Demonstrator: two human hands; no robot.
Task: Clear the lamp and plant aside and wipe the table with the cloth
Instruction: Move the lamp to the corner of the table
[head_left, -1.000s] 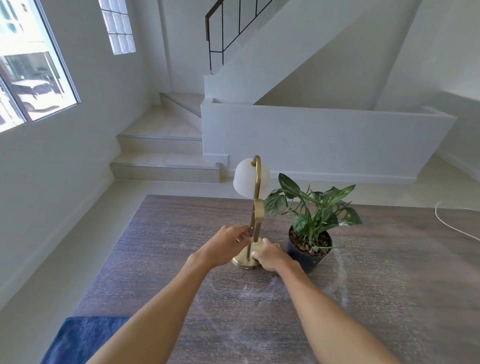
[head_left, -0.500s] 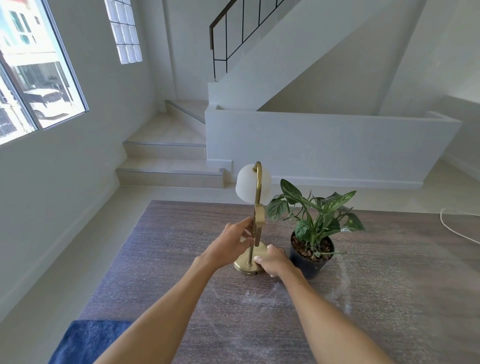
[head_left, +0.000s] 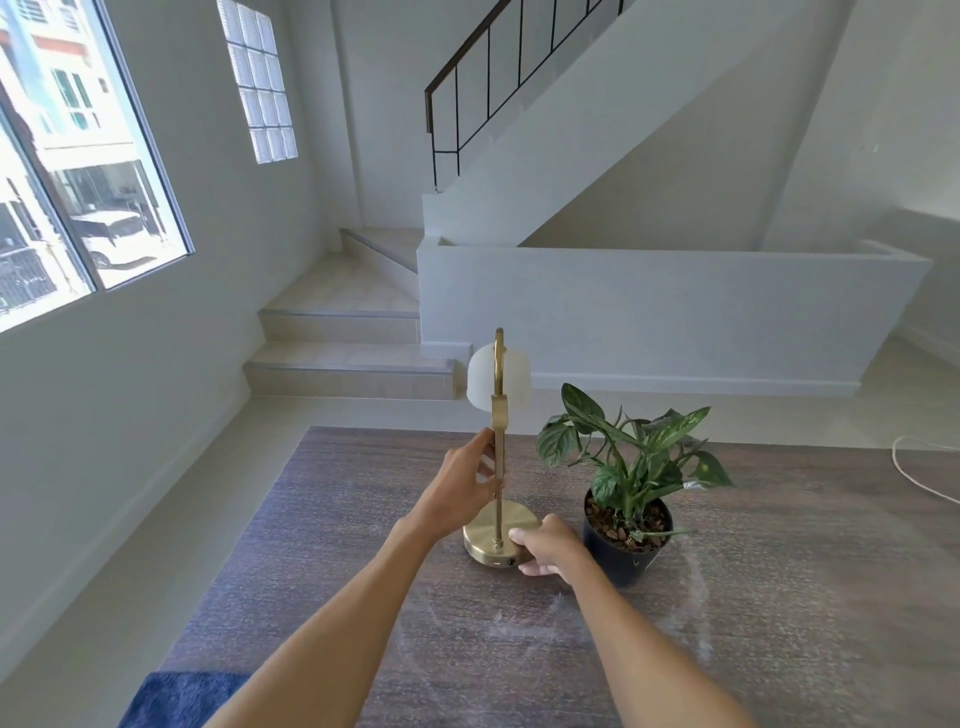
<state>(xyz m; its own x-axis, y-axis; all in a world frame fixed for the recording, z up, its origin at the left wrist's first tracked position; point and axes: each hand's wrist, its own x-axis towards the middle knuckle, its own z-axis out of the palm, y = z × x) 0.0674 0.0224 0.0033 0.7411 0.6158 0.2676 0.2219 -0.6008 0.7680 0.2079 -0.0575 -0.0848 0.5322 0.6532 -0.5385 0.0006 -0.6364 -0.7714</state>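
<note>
A brass lamp (head_left: 498, 426) with a white shade stands upright on the dark wood table (head_left: 332, 519). My left hand (head_left: 465, 488) grips its thin stem about halfway up. My right hand (head_left: 545, 545) holds the right edge of its round base. Just to the right, close to my right hand, stands a green leafy plant (head_left: 631, 467) in a dark pot. White dusty smears cover the tabletop in front of me. A blue cloth (head_left: 182, 699) lies at the table's near left corner.
A white cable (head_left: 914, 467) runs along the floor past the table's far right edge. Tiled steps and a low white wall rise beyond the far edge. A window wall runs along the left.
My left hand has slid higher up the lamp stem. The camera has tilted upward, so the lamp and the plant sit lower in view. The base now shows more fully beside my right hand.
</note>
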